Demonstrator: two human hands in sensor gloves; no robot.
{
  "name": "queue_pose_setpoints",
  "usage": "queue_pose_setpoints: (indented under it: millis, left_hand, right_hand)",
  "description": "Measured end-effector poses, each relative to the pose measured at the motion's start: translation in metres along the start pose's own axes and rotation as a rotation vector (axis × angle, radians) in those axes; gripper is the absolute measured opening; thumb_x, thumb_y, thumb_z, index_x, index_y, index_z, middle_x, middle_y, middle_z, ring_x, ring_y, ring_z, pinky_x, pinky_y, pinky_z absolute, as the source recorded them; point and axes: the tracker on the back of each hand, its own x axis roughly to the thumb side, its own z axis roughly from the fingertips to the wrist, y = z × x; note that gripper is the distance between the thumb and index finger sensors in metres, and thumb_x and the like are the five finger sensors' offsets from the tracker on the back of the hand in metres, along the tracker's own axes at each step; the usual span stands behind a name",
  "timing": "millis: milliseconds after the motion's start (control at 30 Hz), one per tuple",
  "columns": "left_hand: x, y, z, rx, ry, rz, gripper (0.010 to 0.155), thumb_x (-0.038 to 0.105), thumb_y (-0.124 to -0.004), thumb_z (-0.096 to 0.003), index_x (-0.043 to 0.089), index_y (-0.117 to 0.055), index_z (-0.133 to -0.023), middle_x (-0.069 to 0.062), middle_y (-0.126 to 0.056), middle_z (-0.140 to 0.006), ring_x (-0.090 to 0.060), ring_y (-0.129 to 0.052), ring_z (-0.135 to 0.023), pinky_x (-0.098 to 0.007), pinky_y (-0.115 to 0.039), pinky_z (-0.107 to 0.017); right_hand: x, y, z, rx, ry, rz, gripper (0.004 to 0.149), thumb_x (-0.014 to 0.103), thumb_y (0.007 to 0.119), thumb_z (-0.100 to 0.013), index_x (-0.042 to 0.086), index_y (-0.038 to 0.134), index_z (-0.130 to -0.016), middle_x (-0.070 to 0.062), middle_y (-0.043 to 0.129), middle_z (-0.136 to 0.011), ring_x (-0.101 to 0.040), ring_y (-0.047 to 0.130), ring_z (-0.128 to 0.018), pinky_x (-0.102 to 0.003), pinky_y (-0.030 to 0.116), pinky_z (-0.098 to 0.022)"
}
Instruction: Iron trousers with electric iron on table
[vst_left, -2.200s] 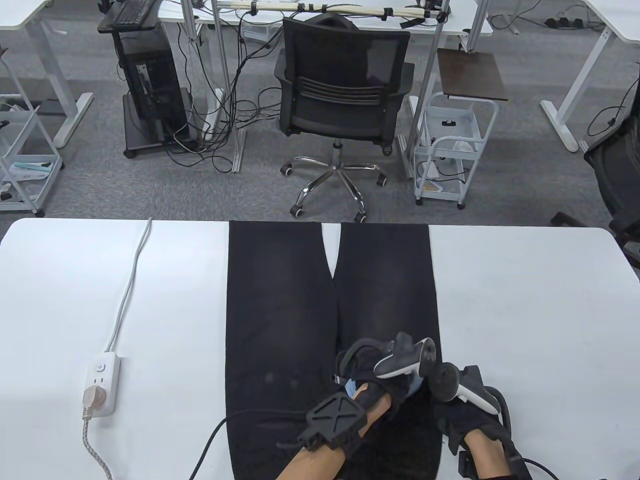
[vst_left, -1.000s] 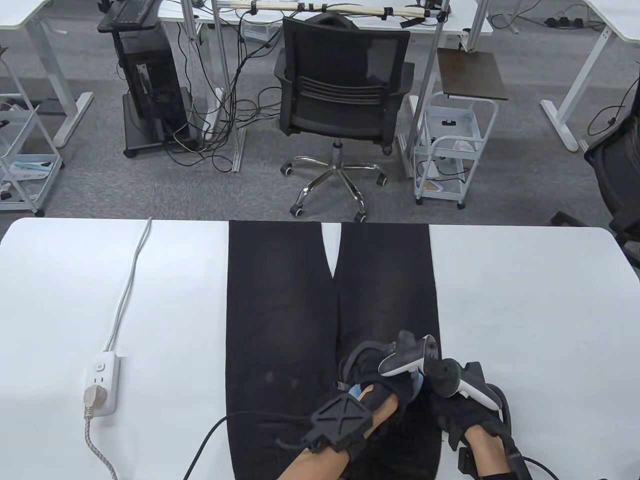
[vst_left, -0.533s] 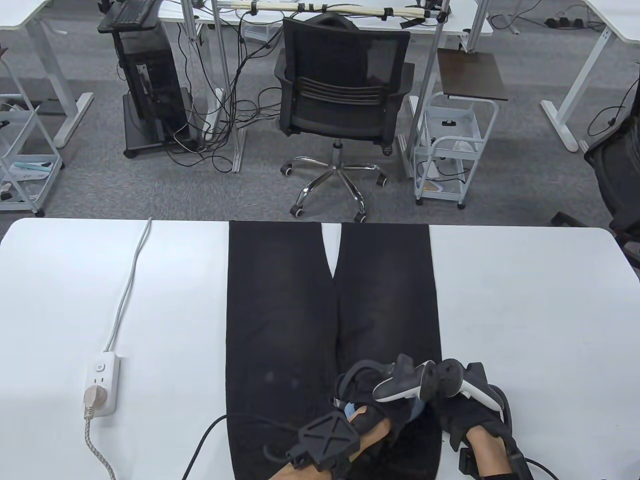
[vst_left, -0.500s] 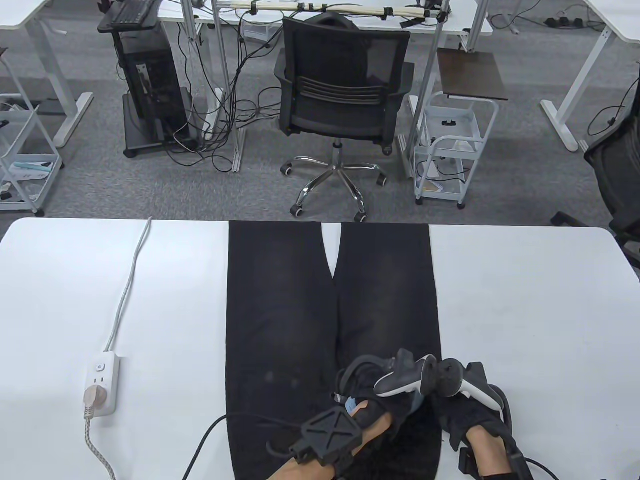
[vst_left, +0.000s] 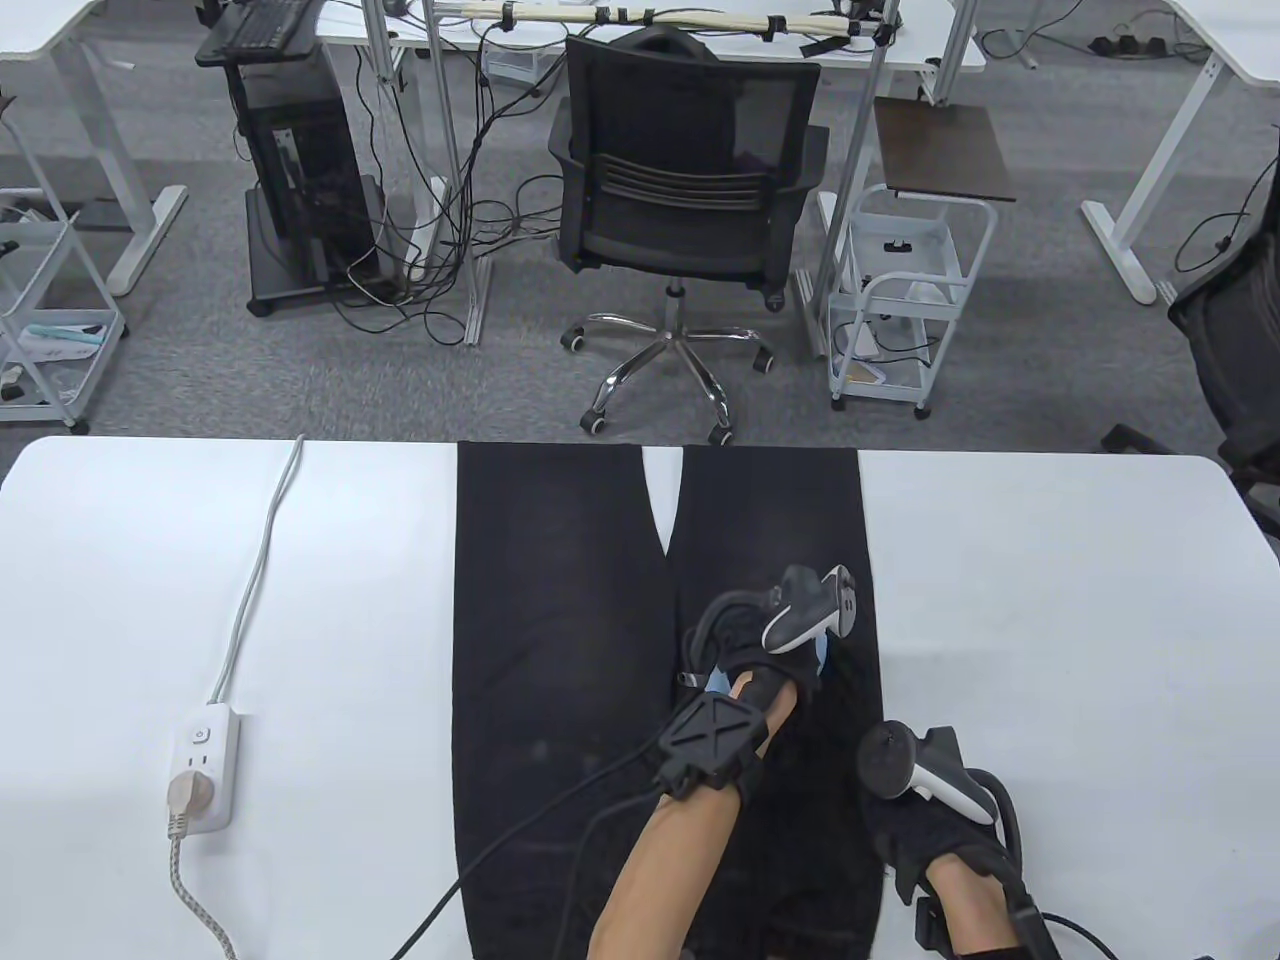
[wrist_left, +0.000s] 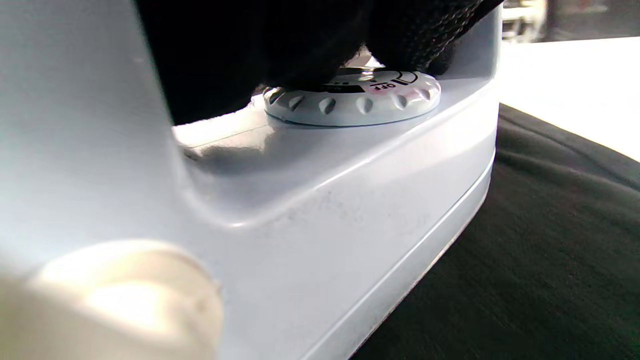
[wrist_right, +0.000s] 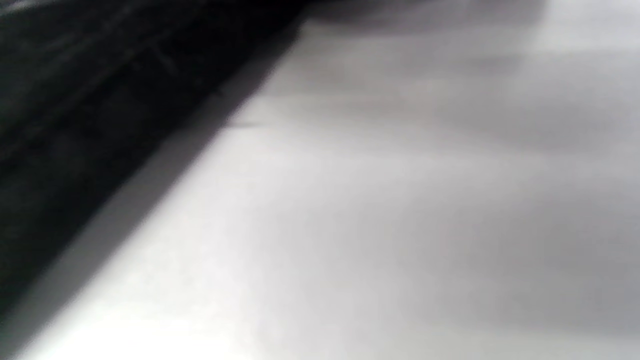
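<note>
Black trousers (vst_left: 560, 600) lie flat on the white table (vst_left: 1050, 600), legs pointing to the far edge. My left hand (vst_left: 765, 665) grips the handle of the pale blue-white iron (vst_left: 822, 655), which sits on the right trouser leg and is mostly hidden under the hand. In the left wrist view the iron's body (wrist_left: 325, 200) rests on the cloth (wrist_left: 550, 250), and my gloved fingers (wrist_left: 280, 45) hang over its dial (wrist_left: 355, 97). My right hand (vst_left: 915, 825) rests on the trousers near their right edge, closer to me. The right wrist view shows only blurred cloth (wrist_right: 75, 100) and table (wrist_right: 400, 200).
A white power strip (vst_left: 205, 765) with a plug in it lies at the left of the table, its white cable (vst_left: 255, 580) running to the far edge. A braided cord (vst_left: 190, 900) runs off the near edge. An office chair (vst_left: 680, 190) stands beyond the table.
My left hand has slid the iron away from me along the right trouser leg, leaving the right hand's side. The right hand has stayed in place.
</note>
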Motion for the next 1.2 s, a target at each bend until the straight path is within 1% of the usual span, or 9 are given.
queue_pose_setpoints:
  millis: [200, 333, 533, 733, 800, 933, 967, 1100, 1200]
  left_hand:
    - [-0.005, -0.001, -0.005, -0.032, -0.001, 0.039, 0.040, 0.040, -0.076, -0.0548, 0.010, -0.073, -0.081, 0.003, -0.094, -0.041, -0.015, -0.099, -0.030, -0.047, -0.087, -0.044]
    - [-0.002, -0.006, 0.008, -0.050, -0.015, 0.044, 0.039, 0.038, -0.076, -0.0542, 0.009, -0.073, -0.080, 0.002, -0.094, -0.040, -0.016, -0.099, -0.030, -0.048, -0.087, -0.043]
    - [0.006, -0.016, 0.049, -0.097, -0.117, 0.036, 0.039, 0.038, -0.077, -0.0544, 0.008, -0.073, -0.080, 0.001, -0.094, -0.040, -0.016, -0.099, -0.030, -0.048, -0.088, -0.042]
    - [0.020, -0.030, 0.106, -0.088, -0.237, -0.052, 0.039, 0.038, -0.077, -0.0545, 0.008, -0.073, -0.080, 0.001, -0.094, -0.040, -0.016, -0.099, -0.029, -0.048, -0.088, -0.042]
    - [0.019, -0.033, 0.133, -0.094, -0.274, -0.040, 0.039, 0.037, -0.077, -0.0546, 0.008, -0.073, -0.080, 0.001, -0.094, -0.040, -0.016, -0.099, -0.029, -0.048, -0.088, -0.041]
    - [0.014, -0.043, 0.158, -0.128, -0.358, -0.002, 0.040, 0.037, -0.077, -0.0547, 0.006, -0.074, -0.080, 0.000, -0.094, -0.039, -0.016, -0.100, -0.028, -0.049, -0.088, -0.041]
    - [0.012, -0.044, 0.164, -0.095, -0.362, -0.029, 0.040, 0.037, -0.077, -0.0547, 0.007, -0.074, -0.080, 0.001, -0.094, -0.039, -0.016, -0.100, -0.028, -0.048, -0.088, -0.041]
    - [0.012, -0.044, 0.160, -0.067, -0.356, -0.029, 0.040, 0.038, -0.077, -0.0549, 0.007, -0.074, -0.080, 0.001, -0.095, -0.039, -0.016, -0.100, -0.028, -0.048, -0.088, -0.041]
    - [0.013, -0.039, 0.147, -0.034, -0.329, -0.034, 0.040, 0.039, -0.077, -0.0547, 0.008, -0.074, -0.080, 0.001, -0.095, -0.039, -0.016, -0.100, -0.028, -0.048, -0.088, -0.041]
  right_hand:
    - [0.001, 0.000, 0.000, 0.005, 0.001, 0.003, 0.067, 0.030, 0.049, -0.060, 0.010, 0.010, -0.110, -0.025, 0.005, -0.112, -0.055, 0.015, -0.100, -0.077, 0.034, -0.064]
    - [0.001, 0.000, 0.000, 0.008, 0.004, 0.004, 0.067, 0.030, 0.049, -0.060, 0.010, 0.010, -0.110, -0.025, 0.005, -0.112, -0.055, 0.015, -0.100, -0.077, 0.034, -0.064]
    - [0.001, 0.000, 0.000, 0.008, 0.004, -0.006, 0.067, 0.031, 0.049, -0.060, 0.010, 0.010, -0.110, -0.025, 0.004, -0.112, -0.055, 0.014, -0.099, -0.077, 0.033, -0.064]
    - [-0.002, 0.000, -0.001, 0.007, -0.004, -0.029, 0.066, 0.031, 0.049, -0.059, 0.013, 0.010, -0.109, -0.023, 0.003, -0.112, -0.053, 0.012, -0.100, -0.077, 0.032, -0.064]
    - [-0.002, 0.000, -0.001, 0.006, -0.005, -0.028, 0.066, 0.032, 0.048, -0.059, 0.013, 0.010, -0.109, -0.023, 0.003, -0.112, -0.053, 0.012, -0.100, -0.077, 0.031, -0.064]
    - [-0.001, 0.000, -0.001, 0.008, -0.003, -0.025, 0.068, 0.031, 0.049, -0.058, 0.012, 0.009, -0.110, -0.023, 0.003, -0.112, -0.054, 0.012, -0.099, -0.077, 0.031, -0.064]
    - [-0.001, 0.000, -0.001, 0.009, -0.002, -0.025, 0.067, 0.031, 0.049, -0.058, 0.012, 0.009, -0.110, -0.023, 0.003, -0.112, -0.054, 0.012, -0.099, -0.077, 0.031, -0.064]
    - [-0.002, 0.000, -0.001, 0.008, -0.003, -0.028, 0.067, 0.031, 0.048, -0.058, 0.012, 0.009, -0.110, -0.023, 0.003, -0.112, -0.054, 0.011, -0.099, -0.077, 0.031, -0.064]
    - [-0.002, 0.000, -0.001, 0.006, -0.002, -0.027, 0.067, 0.031, 0.048, -0.058, 0.013, 0.009, -0.109, -0.023, 0.002, -0.112, -0.053, 0.011, -0.099, -0.077, 0.031, -0.064]
